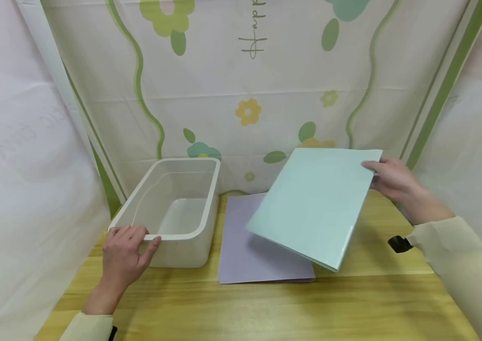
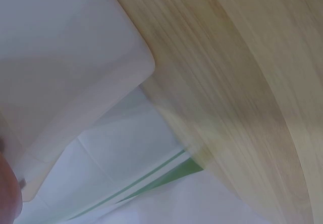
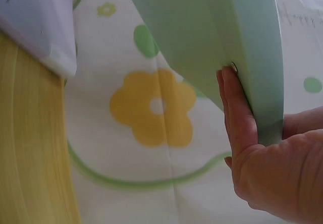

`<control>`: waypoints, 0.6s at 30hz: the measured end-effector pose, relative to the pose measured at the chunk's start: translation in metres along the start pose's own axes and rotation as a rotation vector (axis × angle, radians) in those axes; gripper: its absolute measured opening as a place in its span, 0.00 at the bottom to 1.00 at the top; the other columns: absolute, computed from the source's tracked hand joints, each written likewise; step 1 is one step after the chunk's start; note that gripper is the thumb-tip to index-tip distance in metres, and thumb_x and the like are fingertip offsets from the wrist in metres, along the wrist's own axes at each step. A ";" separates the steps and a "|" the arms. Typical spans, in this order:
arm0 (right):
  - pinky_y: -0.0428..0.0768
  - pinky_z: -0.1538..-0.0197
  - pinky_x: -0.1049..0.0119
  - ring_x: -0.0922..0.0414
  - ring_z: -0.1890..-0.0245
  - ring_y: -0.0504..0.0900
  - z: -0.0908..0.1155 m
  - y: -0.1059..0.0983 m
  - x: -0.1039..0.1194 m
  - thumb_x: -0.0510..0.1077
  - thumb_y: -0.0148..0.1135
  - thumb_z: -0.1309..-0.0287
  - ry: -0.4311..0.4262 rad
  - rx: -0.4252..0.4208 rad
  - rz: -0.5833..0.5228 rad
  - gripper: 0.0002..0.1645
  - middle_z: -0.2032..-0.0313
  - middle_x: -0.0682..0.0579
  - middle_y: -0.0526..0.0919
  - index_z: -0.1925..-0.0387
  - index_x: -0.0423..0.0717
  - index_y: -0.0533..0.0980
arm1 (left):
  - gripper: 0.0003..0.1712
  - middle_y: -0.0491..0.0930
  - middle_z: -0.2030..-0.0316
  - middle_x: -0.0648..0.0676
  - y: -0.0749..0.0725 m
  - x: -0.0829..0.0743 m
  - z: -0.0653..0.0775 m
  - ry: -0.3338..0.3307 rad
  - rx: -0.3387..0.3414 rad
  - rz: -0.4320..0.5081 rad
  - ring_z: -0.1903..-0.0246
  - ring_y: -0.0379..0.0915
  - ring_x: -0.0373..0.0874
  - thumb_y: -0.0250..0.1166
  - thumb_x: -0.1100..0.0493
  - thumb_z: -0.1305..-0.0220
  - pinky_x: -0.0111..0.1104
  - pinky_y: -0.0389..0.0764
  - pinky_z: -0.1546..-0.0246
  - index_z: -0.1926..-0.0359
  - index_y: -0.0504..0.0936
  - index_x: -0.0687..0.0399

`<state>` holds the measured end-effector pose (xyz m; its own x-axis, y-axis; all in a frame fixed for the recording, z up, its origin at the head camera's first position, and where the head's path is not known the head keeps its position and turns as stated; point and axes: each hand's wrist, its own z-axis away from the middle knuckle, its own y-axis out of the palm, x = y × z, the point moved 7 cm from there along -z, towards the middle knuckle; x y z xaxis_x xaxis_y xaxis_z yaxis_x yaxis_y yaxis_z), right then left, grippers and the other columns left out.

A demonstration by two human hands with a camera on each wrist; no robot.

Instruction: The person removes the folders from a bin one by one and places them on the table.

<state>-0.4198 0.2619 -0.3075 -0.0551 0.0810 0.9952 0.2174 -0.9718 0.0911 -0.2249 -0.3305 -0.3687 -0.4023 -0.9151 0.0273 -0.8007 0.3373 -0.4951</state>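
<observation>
My right hand [image 1: 394, 180] grips a mint-green file folder [image 1: 315, 203] by its far right corner, thumb on the top face. The folder is tilted in the air, its near edge low. In the right wrist view the fingers [image 3: 237, 108] lie along its spine side, close to a small ring. Beneath it, a purple folder [image 1: 241, 251] lies flat on the table, partly covered from sight. My left hand [image 1: 123, 253] holds the near rim of a white plastic bin [image 1: 181, 253], fingers curled over the edge. No contents show inside the bin.
The wooden table [image 1: 241, 308] carries the bin at the left and the purple folder at the middle. Behind them hangs a white cloth [image 1: 223, 76] with flower prints. More white cloth [image 1: 23, 189] hangs at both sides.
</observation>
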 end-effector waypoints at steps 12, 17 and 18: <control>0.84 0.56 0.66 0.63 0.60 0.85 -0.001 -0.074 -0.017 0.46 0.51 0.22 0.140 0.035 0.269 0.07 0.61 0.61 0.84 0.52 0.53 0.75 | 0.35 0.69 0.80 0.49 -0.001 -0.001 -0.002 0.005 -0.002 -0.003 0.80 0.65 0.49 0.47 0.30 0.25 0.50 0.68 0.66 0.75 0.70 0.54; 0.83 0.53 0.65 0.64 0.59 0.84 -0.002 -0.094 -0.027 0.49 0.50 0.21 0.212 0.039 0.384 0.16 0.60 0.64 0.82 0.40 0.49 0.64 | 0.35 0.69 0.80 0.50 -0.002 0.000 -0.001 0.006 -0.003 -0.004 0.80 0.65 0.49 0.47 0.30 0.25 0.50 0.68 0.66 0.75 0.70 0.54; 0.84 0.52 0.64 0.64 0.59 0.84 -0.002 -0.097 -0.029 0.49 0.50 0.21 0.222 0.041 0.385 0.16 0.60 0.63 0.82 0.40 0.49 0.64 | 0.35 0.70 0.80 0.50 -0.002 0.000 -0.001 0.006 -0.004 -0.003 0.80 0.65 0.50 0.47 0.30 0.25 0.50 0.68 0.66 0.75 0.70 0.54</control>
<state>-0.4415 0.3533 -0.3455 -0.1701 -0.3387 0.9254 0.3008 -0.9121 -0.2786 -0.2234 -0.3309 -0.3670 -0.4024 -0.9148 0.0339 -0.8036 0.3352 -0.4919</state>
